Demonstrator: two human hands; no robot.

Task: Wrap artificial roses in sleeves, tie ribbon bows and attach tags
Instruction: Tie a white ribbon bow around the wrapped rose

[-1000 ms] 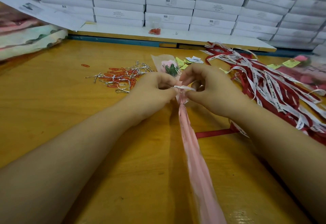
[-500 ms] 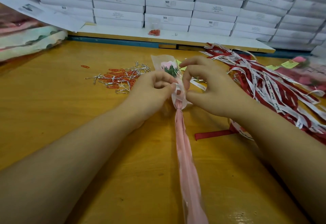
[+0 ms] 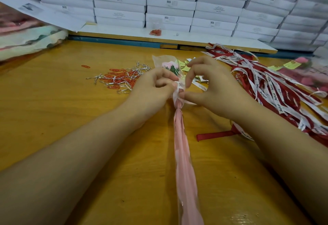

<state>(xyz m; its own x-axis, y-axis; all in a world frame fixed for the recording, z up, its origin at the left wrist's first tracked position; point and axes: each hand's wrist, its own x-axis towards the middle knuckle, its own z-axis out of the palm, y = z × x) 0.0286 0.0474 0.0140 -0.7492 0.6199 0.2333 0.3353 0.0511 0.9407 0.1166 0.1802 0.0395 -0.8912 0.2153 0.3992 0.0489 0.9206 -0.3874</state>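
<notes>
The left hand (image 3: 152, 86) has its fingers curled in and pinches a loop of white ribbon (image 3: 178, 90) at the neck of the sleeve (image 3: 182, 153). The right hand (image 3: 213, 90) meets it from the other side: thumb and forefinger pinch the same ribbon, while the other fingers arch loosely above. The two hands almost touch over the knot.

The sleeve lies in the middle of the surface (image 3: 53, 114), running from the near edge away from the person. Its pink tail is gathered thin below the ribbon, and its clear mouth opens past the hands around a pink rose (image 3: 168, 64) with green leaves.

Just left of the left hand lies a loose pile of red paper clips and silver twist ties (image 3: 120, 79), with one stray clip (image 3: 85, 66) further left. Behind the right hand sit small yellow tags (image 3: 184, 67). A heap of red and white printed ribbons (image 3: 266, 86) spreads along the right edge, and a single red ribbon (image 3: 216, 134) pokes out from under the right forearm. Wrapped pink roses (image 3: 305, 68) lie at the far right corner.

Along the far edge runs a white ledge (image 3: 124, 31) carrying a small clear cup of red clips (image 3: 155, 29), with stacked white boxes (image 3: 170, 3) behind it. Folded patterned wrapping (image 3: 26, 38) lies at the far left corner.
</notes>
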